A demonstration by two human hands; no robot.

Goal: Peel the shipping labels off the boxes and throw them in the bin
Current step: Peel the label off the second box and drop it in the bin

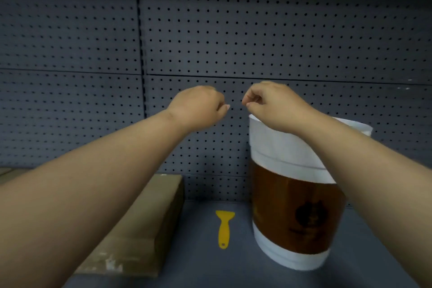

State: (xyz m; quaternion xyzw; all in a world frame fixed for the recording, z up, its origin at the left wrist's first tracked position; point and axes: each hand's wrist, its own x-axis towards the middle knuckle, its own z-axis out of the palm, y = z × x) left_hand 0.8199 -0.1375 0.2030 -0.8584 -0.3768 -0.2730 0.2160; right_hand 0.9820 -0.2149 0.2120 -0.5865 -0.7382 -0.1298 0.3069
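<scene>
- Left hand [198,104] raised, fingers curled, nothing visible in its grasp.
- Right hand [268,100] curled likewise, above the white and brown round bin [289,213].
- Flat brown cardboard box [145,224] on grey worktop [210,269], left of the bin.

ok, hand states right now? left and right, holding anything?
Left hand: raised, fingers curled, nothing visible in its grip.
Right hand: raised near the bin's rim, fingers curled, thumb against fingertips; whether it pinches something cannot be told.
</scene>
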